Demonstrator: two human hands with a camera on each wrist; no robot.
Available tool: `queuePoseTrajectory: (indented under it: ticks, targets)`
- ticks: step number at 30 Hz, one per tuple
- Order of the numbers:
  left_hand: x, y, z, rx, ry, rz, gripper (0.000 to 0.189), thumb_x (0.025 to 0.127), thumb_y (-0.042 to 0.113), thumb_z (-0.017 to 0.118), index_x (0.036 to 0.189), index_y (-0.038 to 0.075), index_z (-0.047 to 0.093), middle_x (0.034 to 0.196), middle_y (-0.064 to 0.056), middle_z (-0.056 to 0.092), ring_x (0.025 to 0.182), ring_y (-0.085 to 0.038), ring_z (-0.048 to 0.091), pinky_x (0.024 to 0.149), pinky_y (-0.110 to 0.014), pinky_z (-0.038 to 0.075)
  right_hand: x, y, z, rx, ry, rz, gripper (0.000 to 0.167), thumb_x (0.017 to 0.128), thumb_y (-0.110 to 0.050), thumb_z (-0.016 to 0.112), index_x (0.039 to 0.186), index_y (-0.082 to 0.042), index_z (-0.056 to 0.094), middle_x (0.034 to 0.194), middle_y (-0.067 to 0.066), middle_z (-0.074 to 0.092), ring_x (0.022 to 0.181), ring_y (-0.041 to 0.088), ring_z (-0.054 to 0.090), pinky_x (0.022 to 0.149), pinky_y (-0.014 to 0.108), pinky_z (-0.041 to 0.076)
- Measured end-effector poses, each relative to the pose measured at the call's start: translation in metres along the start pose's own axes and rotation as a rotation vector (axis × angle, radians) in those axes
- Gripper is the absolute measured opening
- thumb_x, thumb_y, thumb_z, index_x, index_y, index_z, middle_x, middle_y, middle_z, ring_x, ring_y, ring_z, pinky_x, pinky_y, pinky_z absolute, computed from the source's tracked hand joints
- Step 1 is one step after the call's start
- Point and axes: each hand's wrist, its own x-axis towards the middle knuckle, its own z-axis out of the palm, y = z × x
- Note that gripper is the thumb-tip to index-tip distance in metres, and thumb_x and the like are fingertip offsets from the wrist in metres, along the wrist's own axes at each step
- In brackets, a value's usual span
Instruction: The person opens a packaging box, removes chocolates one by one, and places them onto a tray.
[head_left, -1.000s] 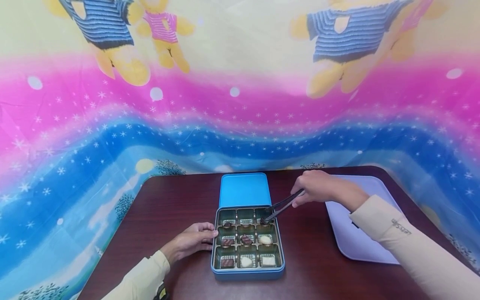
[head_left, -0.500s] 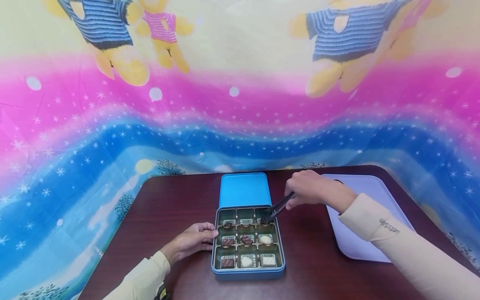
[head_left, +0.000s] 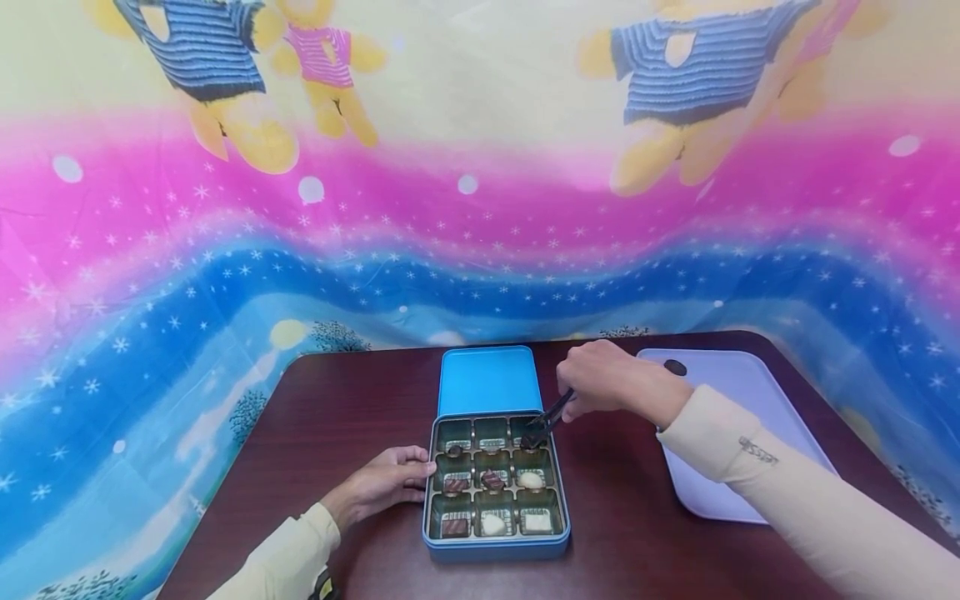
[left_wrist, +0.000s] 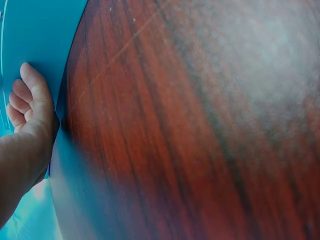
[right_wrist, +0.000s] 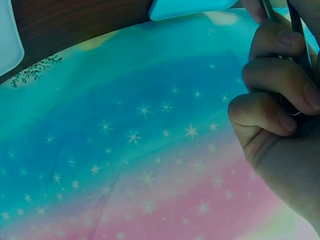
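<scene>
A blue tin [head_left: 497, 546] of chocolates stands on the table, its gold liner divided into compartments. My right hand [head_left: 603, 379] grips black tongs [head_left: 558, 406]; their tips reach into the back right compartment, right at a dark chocolate [head_left: 531, 442]. In the right wrist view, the curled fingers [right_wrist: 272, 72] wrap round the tongs. My left hand [head_left: 386, 479] touches the tin's left side, fingertips at the rim. The left wrist view shows that hand [left_wrist: 32, 107] lying against the blue wall. White chocolates [head_left: 537, 522] and striped brown chocolates [head_left: 454, 526] sit in other compartments.
The blue lid [head_left: 490, 379] lies behind the tin. To the right is a pale lilac tray [head_left: 712, 492], partly under my right forearm, with a dark round piece [head_left: 675, 367] near its back edge. A printed cloth [head_left: 465, 225] hangs behind the brown table [head_left: 352, 400].
My right hand has moved left towards the tin, the tongs' tips staying in the back right compartment. The dark piece on the tray has come into view. My left hand has not moved.
</scene>
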Motion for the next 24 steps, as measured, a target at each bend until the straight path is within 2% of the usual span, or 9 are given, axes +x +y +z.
queuePoseTrajectory:
  ticks: [7, 13, 16, 20, 24]
  targets:
    - [0.000, -0.001, 0.000, -0.001, -0.002, 0.001, 0.013, 0.095, 0.010, 0.062, 0.100, 0.007, 0.050, 0.092, -0.003, 0.066, 0.086, -0.016, 0.064, 0.077, -0.035, 0.056, 0.007, -0.009, -0.001, -0.058, -0.037, 0.023, 0.028, 0.077, -0.047, 0.082, 0.069, -0.021, 0.073, 0.060, -0.010, 0.060, 0.056, 0.009, 0.051, 0.057, 0.029, 0.048]
    - [0.000, -0.001, -0.001, 0.004, 0.004, 0.004, 0.012, 0.096, 0.009, 0.061, 0.100, 0.006, 0.050, 0.092, -0.003, 0.066, 0.086, -0.016, 0.064, 0.077, -0.035, 0.056, 0.012, -0.018, -0.003, -0.119, -0.016, 0.016, 0.038, 0.076, -0.048, 0.083, 0.060, -0.019, 0.064, 0.053, -0.007, 0.052, 0.051, 0.011, 0.043, 0.050, 0.028, 0.040]
    - [-0.001, -0.001, -0.001, 0.008, 0.005, 0.002, 0.013, 0.096, 0.010, 0.061, 0.101, 0.006, 0.050, 0.093, -0.003, 0.066, 0.086, -0.016, 0.064, 0.078, -0.034, 0.056, 0.015, -0.023, -0.003, -0.143, -0.015, 0.017, 0.041, 0.076, -0.048, 0.083, 0.060, -0.018, 0.060, 0.051, -0.006, 0.048, 0.049, 0.011, 0.040, 0.048, 0.027, 0.037]
    - [-0.001, -0.001, 0.000, 0.009, -0.001, 0.001, 0.012, 0.096, 0.010, 0.061, 0.101, 0.006, 0.050, 0.093, -0.003, 0.066, 0.086, -0.015, 0.065, 0.078, -0.034, 0.056, 0.017, -0.026, -0.001, -0.183, -0.035, 0.040, 0.040, 0.075, -0.050, 0.083, 0.064, -0.019, 0.062, 0.052, -0.006, 0.047, 0.048, 0.010, 0.042, 0.047, 0.027, 0.039]
    - [0.000, -0.001, 0.000, 0.008, -0.002, 0.003, 0.011, 0.096, 0.009, 0.060, 0.100, 0.007, 0.050, 0.092, -0.002, 0.066, 0.086, -0.015, 0.065, 0.078, -0.034, 0.056, 0.019, -0.028, 0.000, -0.199, -0.056, 0.059, 0.043, 0.076, -0.050, 0.082, 0.061, -0.018, 0.058, 0.051, -0.005, 0.044, 0.047, 0.011, 0.040, 0.046, 0.028, 0.037]
